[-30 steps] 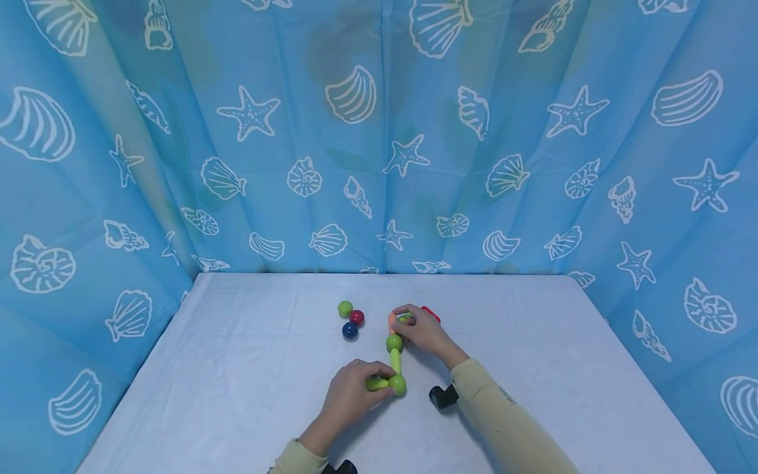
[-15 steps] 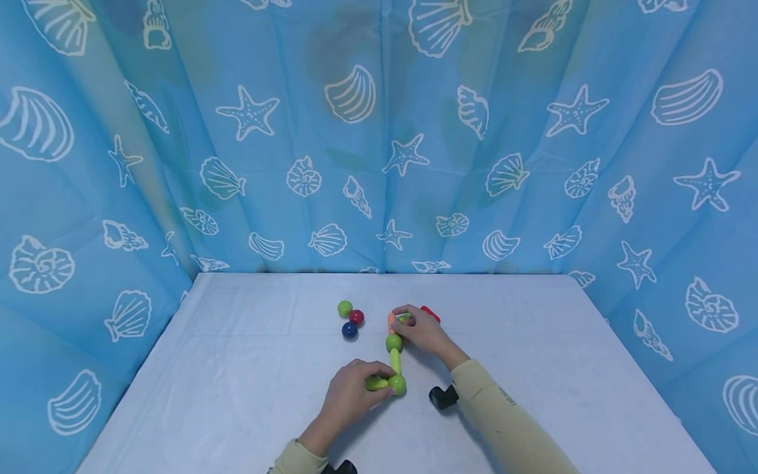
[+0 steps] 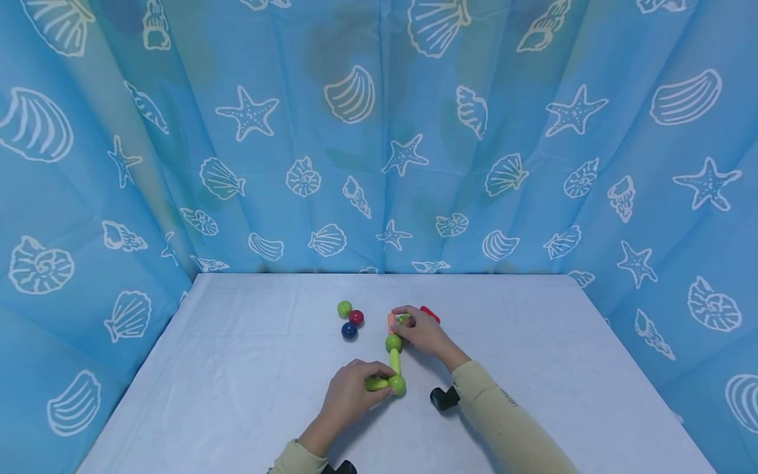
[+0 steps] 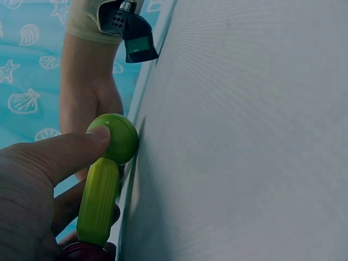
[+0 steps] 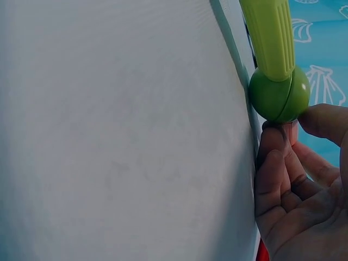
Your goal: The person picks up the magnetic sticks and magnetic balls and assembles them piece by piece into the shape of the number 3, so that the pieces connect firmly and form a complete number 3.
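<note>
Magnetic-toy rods and balls form a joined chain on the table. My left hand (image 3: 352, 392) pinches its near green ball (image 3: 397, 385), the thumb pressing it in the left wrist view; a yellow-green rod (image 4: 98, 202) runs back from it under the hand to a dark red ball (image 4: 84, 252). A second yellow-green rod (image 3: 395, 361) leads to the far green ball (image 3: 393, 342). My right hand (image 3: 423, 331) pinches the salmon-orange rod (image 3: 391, 322) beyond that ball, partly hidden by fingers. Another green piece (image 3: 404, 318) shows behind the right hand, its shape mostly covered.
Left of the chain's far end lie a loose green ball (image 3: 345, 309), a red ball (image 3: 356, 317) and a blue ball (image 3: 349, 330). A red piece (image 3: 430, 314) shows behind the right hand. A blue shell-print curtain (image 3: 379, 164) surrounds the white table (image 3: 237, 368).
</note>
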The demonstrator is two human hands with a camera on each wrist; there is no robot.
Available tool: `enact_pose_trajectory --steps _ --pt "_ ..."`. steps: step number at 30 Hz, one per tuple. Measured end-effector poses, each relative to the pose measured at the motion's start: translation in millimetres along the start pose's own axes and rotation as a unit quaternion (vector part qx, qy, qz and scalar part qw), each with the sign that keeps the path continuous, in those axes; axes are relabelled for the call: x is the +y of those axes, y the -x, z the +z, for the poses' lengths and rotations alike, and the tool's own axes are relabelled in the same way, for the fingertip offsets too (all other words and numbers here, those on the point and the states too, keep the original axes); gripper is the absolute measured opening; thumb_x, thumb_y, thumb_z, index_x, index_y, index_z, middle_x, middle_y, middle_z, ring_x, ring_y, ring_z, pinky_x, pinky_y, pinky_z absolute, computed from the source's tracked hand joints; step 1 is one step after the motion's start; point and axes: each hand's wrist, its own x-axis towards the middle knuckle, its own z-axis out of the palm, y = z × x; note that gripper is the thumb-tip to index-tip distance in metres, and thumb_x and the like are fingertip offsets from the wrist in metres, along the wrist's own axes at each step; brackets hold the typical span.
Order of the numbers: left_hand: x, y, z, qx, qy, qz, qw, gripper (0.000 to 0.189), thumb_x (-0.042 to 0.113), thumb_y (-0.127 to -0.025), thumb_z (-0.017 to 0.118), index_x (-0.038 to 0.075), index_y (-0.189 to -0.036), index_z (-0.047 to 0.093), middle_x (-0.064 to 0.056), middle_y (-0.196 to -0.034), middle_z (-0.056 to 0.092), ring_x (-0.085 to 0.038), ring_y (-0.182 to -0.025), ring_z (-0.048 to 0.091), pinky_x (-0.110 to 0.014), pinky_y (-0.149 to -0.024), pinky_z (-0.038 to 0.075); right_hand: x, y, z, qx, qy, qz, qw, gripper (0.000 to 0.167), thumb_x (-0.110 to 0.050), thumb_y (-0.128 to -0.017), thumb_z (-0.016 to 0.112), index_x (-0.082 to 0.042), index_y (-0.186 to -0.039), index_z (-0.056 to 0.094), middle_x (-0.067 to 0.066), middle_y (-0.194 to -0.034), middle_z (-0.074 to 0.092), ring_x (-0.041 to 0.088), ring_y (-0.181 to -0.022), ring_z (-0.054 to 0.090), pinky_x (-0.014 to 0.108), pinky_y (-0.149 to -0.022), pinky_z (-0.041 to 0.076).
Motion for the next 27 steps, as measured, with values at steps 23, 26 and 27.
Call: enact_pose_trajectory --steps 23,26,27 --pt "0.6 -0.1 -1.1 -0.001 0.002 0.004 1.0 0.025 0.034 -0.085 0.083 0.03 -0.109 0.077 0.02 -0.093 0.068 -0.005 -0.086 0.055 -0.03 -0.076 0.046 -0.4 7.2 -4.3 0.019 0.016 -0.015 0.9996 0.039 -0.027 -0.098 0.068 -0.019 -0.136 0.061 0.002 -0.082 0.061 0.019 -0.069 0.058 0.029 -0.065 0.05" --pt "0.4 -0.3 -0.8 -0.001 0.0 0.005 1.0 0.025 0.034 -0.085 0.083 0.03 -0.109 0.077 0.02 -0.094 0.068 -0.004 -0.087 0.055 -0.03 -0.077 0.047 -0.9 8.1 -6.1 0.022 0.015 -0.02 0.9994 0.038 -0.029 -0.098 0.069 -0.02 -0.135 0.062 0.002 -0.083 0.062 0.018 -0.069 0.06 0.03 -0.065 0.051" --pt "0.2 -0.4 -0.6 -0.001 0.0 0.006 1.0 0.025 0.034 -0.085 0.083 0.03 -0.109 0.077 0.02 -0.094 0.068 -0.004 -0.087 0.055 -0.031 -0.077 0.047 -1.0 8.4 -6.9 0.023 0.015 -0.021 0.9994 0.038 -0.029 -0.098 0.069 -0.02 -0.134 0.063 0.002 -0.084 0.062 0.018 -0.07 0.06 0.03 -0.065 0.051"
